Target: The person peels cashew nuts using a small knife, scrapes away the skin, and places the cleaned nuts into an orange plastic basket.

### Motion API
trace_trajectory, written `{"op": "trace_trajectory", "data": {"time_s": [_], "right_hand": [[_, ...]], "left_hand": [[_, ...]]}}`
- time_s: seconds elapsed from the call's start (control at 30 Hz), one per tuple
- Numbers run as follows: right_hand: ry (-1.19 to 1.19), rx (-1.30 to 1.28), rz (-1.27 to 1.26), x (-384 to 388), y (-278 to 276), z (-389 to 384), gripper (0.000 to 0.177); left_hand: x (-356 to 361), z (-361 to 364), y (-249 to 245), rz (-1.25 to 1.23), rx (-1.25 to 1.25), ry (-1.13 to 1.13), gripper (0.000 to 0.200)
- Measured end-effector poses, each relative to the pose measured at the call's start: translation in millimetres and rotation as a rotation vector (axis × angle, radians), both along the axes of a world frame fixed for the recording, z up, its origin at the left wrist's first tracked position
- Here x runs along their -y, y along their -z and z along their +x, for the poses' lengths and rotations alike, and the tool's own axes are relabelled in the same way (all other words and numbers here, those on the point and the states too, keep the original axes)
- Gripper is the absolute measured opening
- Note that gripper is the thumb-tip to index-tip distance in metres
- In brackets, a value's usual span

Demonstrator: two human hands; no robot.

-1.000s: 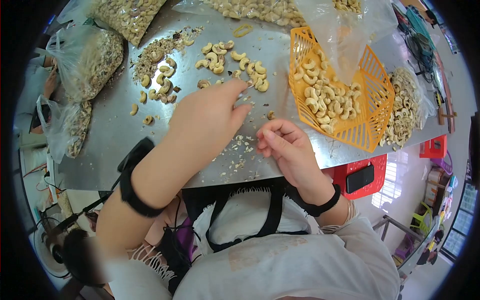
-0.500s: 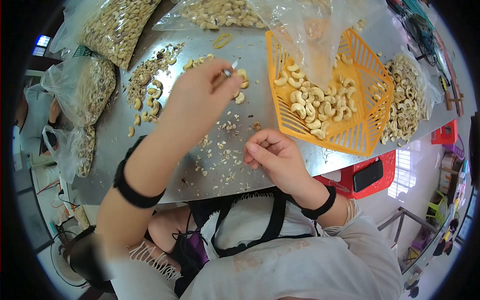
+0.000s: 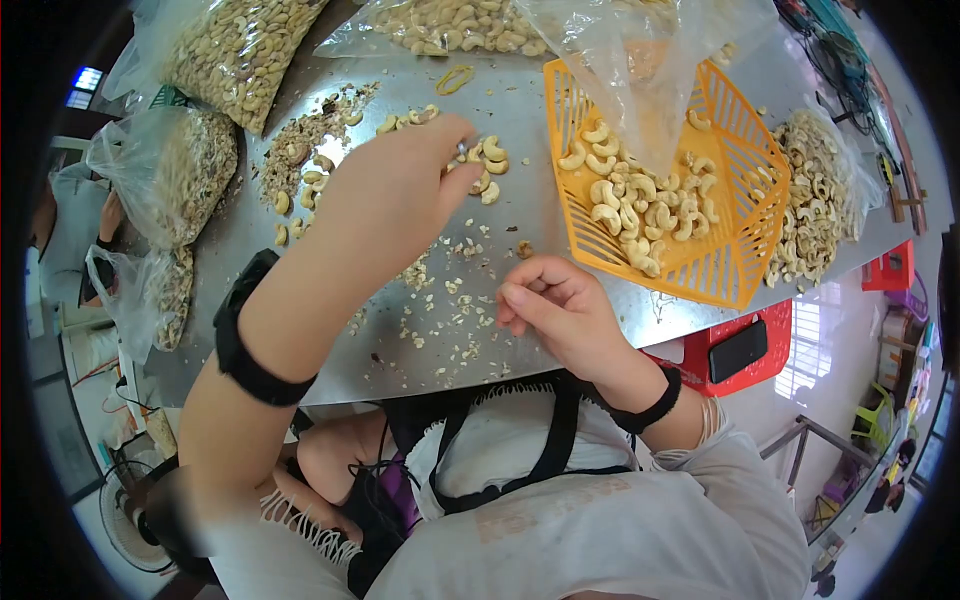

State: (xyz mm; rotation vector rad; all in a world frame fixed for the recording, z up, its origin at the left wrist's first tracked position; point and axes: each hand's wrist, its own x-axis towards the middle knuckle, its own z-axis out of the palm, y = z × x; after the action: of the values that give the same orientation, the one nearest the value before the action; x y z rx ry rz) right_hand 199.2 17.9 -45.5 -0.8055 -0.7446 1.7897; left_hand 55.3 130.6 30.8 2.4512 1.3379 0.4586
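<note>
Steel table carries the work: a small cluster of loose cashews lies just left of the orange basket, and the left hand reaches out over it, back of the hand to the camera. Its fingers are drawn together into a pinch round what looks like a small metal blade, with the tip right at the near edge of the cluster, touching or all but touching the closest nut. By my reading the step in hand is fetching the next nut from this pile. The right hand waits near the table's front edge, well apart from the cluster, fingers curled in loosely towards the palm. Whether it has a nut inside I cannot tell. Pale crumbs are scattered on the table between the two hands. The next move seems to call for drawing one nut clear of its neighbours with the pinched fingertips, without scattering the rest, and bringing it back towards the right hand. The basket already holds a good heap of nuts, with a clear plastic bag hanging over its far side. More filled bags lie along the far and left edges of the table
</note>
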Motion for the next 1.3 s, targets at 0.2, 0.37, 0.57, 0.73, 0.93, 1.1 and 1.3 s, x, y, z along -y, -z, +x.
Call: {"op": "trace_trajectory", "data": {"time_s": [0.2, 0.37, 0.57, 0.73, 0.93, 1.1, 1.3], "right_hand": [[-0.028, 0.038, 0.013, -0.6, -2.2, 0.9, 0.01], [-0.006, 0.022, 0.007, -0.3, -2.0, 0.2, 0.011], [-0.014, 0.014, -0.007, -1.6, -1.2, -0.3, 0.01], [-0.035, 0.083, 0.006, -2.2, -5.6, -2.7, 0.01], [0.016, 0.126, 0.092, -1.1, -18.9, -11.7, 0.025], [0.068, 0.173, 0.196, -1.4, -26.4, -17.6, 0.034], [0.055, 0.144, 0.192, 2.1, -29.6, -16.8, 0.022]], "left_hand": [[-21.1, 10.6, 41.4, 0.041, 0.005, 0.016, 0.027], [-29.7, 18.4, 51.5, 0.052, -0.077, 0.09, 0.024], [-19.0, -3.2, 28.6, -0.346, 0.19, 0.009, 0.023], [15.5, -18.6, 0.1, -1.008, 0.632, -0.191, 0.024], [55.9, -31.3, 2.9, -1.309, 0.906, -0.226, 0.022], [75.5, -36.2, 6.0, -1.369, 0.964, -0.214, 0.022], [84.7, -36.7, 3.3, -1.111, 0.799, -0.165, 0.018]]}}
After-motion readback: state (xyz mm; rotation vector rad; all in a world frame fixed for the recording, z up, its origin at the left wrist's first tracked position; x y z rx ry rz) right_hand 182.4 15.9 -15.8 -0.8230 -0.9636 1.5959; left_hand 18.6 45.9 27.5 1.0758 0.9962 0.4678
